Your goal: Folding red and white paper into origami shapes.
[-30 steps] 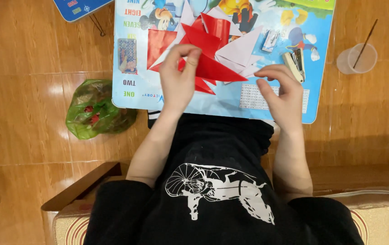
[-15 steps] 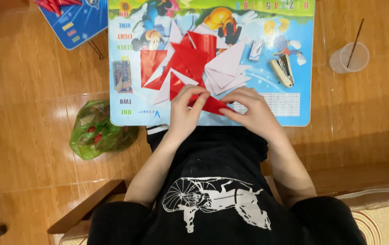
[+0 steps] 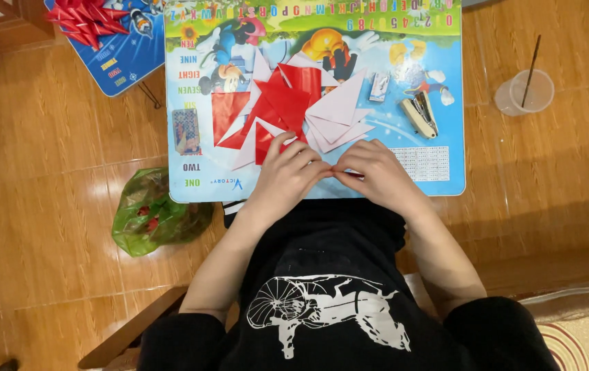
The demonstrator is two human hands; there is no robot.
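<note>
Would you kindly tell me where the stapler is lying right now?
In the head view, the stapler lies on the colourful board, up and to the right of the right hand, beside the pale pink paper.

We see matt paper sheets (image 3: 287,103), red on one face and pale pink on the other, lying on a glossy, smooth printed tabletop (image 3: 432,178). Near its right edge rests a stapler (image 3: 419,115) of shiny metal. The floor (image 3: 47,172) is polished wood, reflecting light. On it sit a crinkled, glossy green plastic bag (image 3: 157,220) and a clear plastic cup (image 3: 524,93).
</note>
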